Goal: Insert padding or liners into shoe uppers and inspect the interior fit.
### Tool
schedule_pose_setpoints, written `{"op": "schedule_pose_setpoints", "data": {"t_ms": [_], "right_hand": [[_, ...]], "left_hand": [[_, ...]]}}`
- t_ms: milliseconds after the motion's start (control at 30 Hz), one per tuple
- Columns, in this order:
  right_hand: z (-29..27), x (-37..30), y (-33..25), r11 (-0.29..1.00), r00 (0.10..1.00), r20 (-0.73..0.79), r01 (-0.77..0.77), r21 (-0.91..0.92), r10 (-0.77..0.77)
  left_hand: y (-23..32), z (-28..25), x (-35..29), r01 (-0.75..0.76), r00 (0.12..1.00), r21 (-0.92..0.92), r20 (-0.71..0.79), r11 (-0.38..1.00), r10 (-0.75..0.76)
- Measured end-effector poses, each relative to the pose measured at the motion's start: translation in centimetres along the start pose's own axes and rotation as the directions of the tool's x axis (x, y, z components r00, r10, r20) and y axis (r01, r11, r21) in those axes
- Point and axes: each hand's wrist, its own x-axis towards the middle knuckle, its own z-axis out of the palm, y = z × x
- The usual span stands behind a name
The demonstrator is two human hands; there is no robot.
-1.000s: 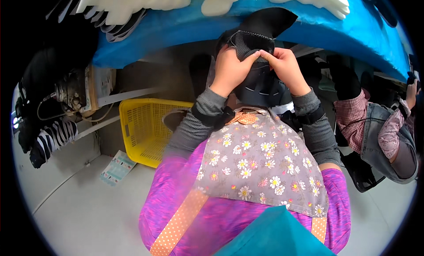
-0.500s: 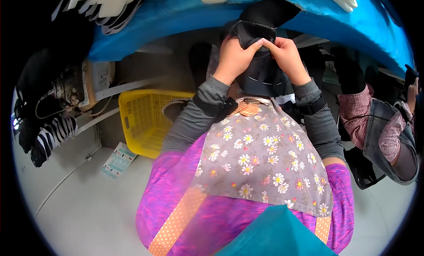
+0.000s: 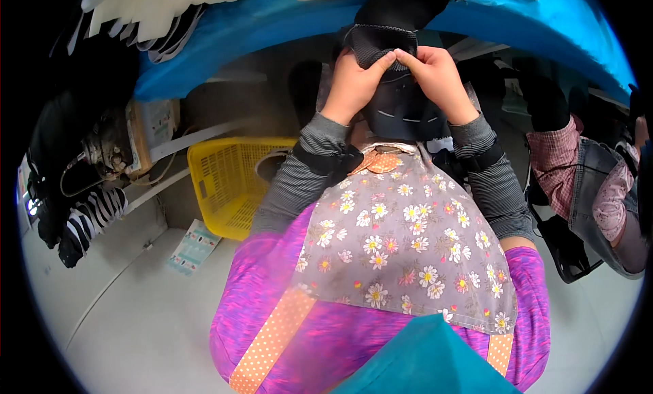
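Observation:
A black knit piece (image 3: 401, 10), which looks like a sock, is held at the blue table edge, with its dark ribbed, grey-flecked opening toward me. My left hand (image 3: 352, 84) grips this opening from the left, its thumb and fingers closed on the fabric. From the right, my right hand (image 3: 435, 78) pinches the same edge. The two thumb tips almost meet at its middle. The fingers beneath the knit are hidden. Below my hands hangs more dark cloth (image 3: 401, 108) with pale stitch-like marks.
The blue-covered table (image 3: 272, 44) curves across the top, with white glove-like pieces (image 3: 149, 10) at its left. A yellow basket (image 3: 204, 197) stands below left, near a printed sheet (image 3: 194, 248). Black-and-white striped knit pieces (image 3: 98, 214) hang far left. Another person's plaid sleeve (image 3: 551, 156) is at right.
The view has shifted slightly. My hands and the black sock appear a little higher and further left, both hands still gripping its edge with thumbs close together.

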Motion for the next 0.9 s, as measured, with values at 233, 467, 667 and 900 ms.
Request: {"op": "schedule_pose_setpoints", "data": {"t_ms": [233, 467, 667, 900], "right_hand": [[0.0, -0.8, -2.0, 0.996, 0.999, -0.024, 0.040, -0.085, -0.042], [0.5, -0.6, -2.9, 0.955, 0.994, -0.031, 0.091, -0.283, -0.103], [0.3, -0.5, -2.5, 0.998, 1.000, 0.012, 0.024, -0.051, -0.024], [0.1, -0.3, -3.7, 0.961, 0.994, -0.009, 0.106, -0.256, -0.112]], "left_hand": [[0.2, -0.6, -0.1, -0.019, 1.000, 0.014, 0.008, 1.000, 0.019], [0.3, -1.0, -0.3, 0.075, 0.997, -0.059, 0.025, 0.995, -0.074], [-1.0, -0.5, 0.0, 0.032, 0.999, -0.139, -0.002, 0.990, -0.033], [-0.3, -0.8, -0.6, 0.051, 0.998, -0.120, -0.025, 0.991, -0.055]]}}
